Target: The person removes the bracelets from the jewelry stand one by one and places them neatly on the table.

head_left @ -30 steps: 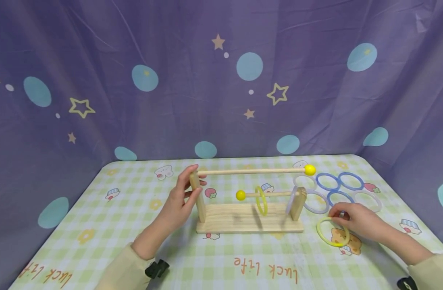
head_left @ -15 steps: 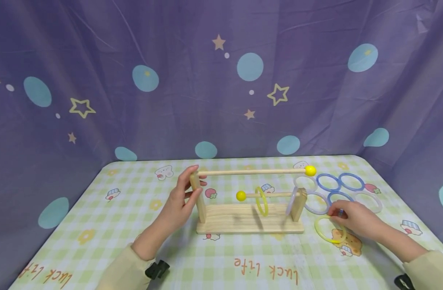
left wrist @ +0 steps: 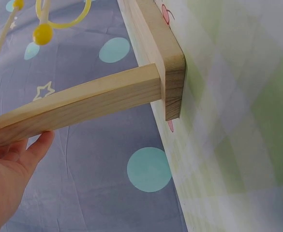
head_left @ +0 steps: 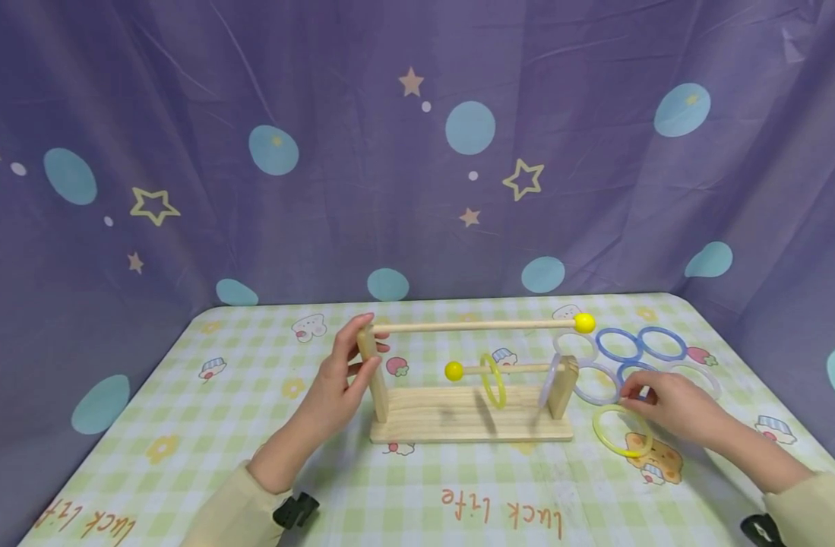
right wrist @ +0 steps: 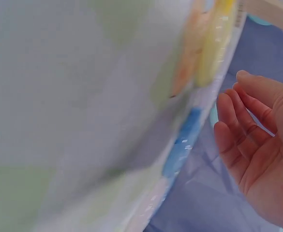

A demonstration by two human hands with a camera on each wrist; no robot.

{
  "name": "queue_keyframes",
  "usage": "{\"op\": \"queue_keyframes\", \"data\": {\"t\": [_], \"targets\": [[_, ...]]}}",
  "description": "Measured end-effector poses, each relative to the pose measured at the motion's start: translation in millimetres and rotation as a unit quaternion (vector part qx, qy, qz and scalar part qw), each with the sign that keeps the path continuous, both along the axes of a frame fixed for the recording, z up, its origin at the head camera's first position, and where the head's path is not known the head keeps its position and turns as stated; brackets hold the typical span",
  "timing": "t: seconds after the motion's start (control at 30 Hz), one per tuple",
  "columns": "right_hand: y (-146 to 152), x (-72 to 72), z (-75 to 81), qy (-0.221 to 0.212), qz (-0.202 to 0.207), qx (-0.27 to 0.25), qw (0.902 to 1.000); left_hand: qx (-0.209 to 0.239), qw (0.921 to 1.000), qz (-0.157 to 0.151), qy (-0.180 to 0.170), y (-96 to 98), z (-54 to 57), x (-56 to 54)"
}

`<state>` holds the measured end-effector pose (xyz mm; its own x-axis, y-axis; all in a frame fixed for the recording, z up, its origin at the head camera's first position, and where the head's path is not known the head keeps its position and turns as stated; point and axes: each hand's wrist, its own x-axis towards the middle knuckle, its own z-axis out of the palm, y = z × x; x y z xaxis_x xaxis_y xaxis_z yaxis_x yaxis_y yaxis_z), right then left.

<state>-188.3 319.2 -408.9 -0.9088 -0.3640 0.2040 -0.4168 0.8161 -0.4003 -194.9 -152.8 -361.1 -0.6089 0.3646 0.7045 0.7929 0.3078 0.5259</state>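
Observation:
My left hand (head_left: pixel 335 376) grips the top of the left upright of a wooden ring stand (head_left: pixel 458 414), thumb on the near side and fingers behind. In the left wrist view, the pale upright (left wrist: pixel 83 104) runs from these fingers to the base. My right hand (head_left: pixel 684 406) hovers over a yellow ring (head_left: pixel 597 433) lying on the tablecloth right of the stand. The right wrist view shows its loosely bent fingers (right wrist: pixel 235 116) with nothing between them. On the stand's lower rod hang another yellow ring (head_left: pixel 486 387) and a pale, clear ring (head_left: pixel 545 387).
The upper rod (head_left: pixel 479 326) ends in a yellow ball (head_left: pixel 584 323) and carries no ring. Behind my right hand lie several blue rings (head_left: pixel 618 329) and pale rings (head_left: pixel 595 401), partly covered by it. A purple curtain (head_left: pixel 362 152) closes off the back.
The loose yellow ring shifted slightly left with my right hand, and now lies flat with the fingertips off it. My left hand keeps its hold on the upright.

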Motion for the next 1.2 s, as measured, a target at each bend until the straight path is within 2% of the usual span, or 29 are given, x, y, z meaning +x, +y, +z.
{"op": "queue_keyframes", "data": {"t": [0.33,0.57,0.73,0.97,1.2], "targets": [[-19,14.6,21.3,0.019,0.026,-0.057,0.9978,0.001,1.0,-0.002,0.002,0.6,0.7,-0.4],[-50,31.1,27.2,0.052,0.061,-0.139,0.9871,0.0,1.0,0.0,-0.002,0.4,0.3,-1.1],[-76,37.0,27.3,0.026,0.075,-0.195,0.9777,0.001,1.0,0.004,-0.004,0.1,0.8,-0.6],[-106,37.8,22.9,-0.028,0.094,-0.268,0.9585,0.0,1.0,0.001,0.003,0.2,0.6,-0.9],[-123,34.6,20.1,-0.075,0.114,-0.287,0.9481,0.0,0.9999,-0.002,0.011,-0.5,-0.4,-0.3]]}}
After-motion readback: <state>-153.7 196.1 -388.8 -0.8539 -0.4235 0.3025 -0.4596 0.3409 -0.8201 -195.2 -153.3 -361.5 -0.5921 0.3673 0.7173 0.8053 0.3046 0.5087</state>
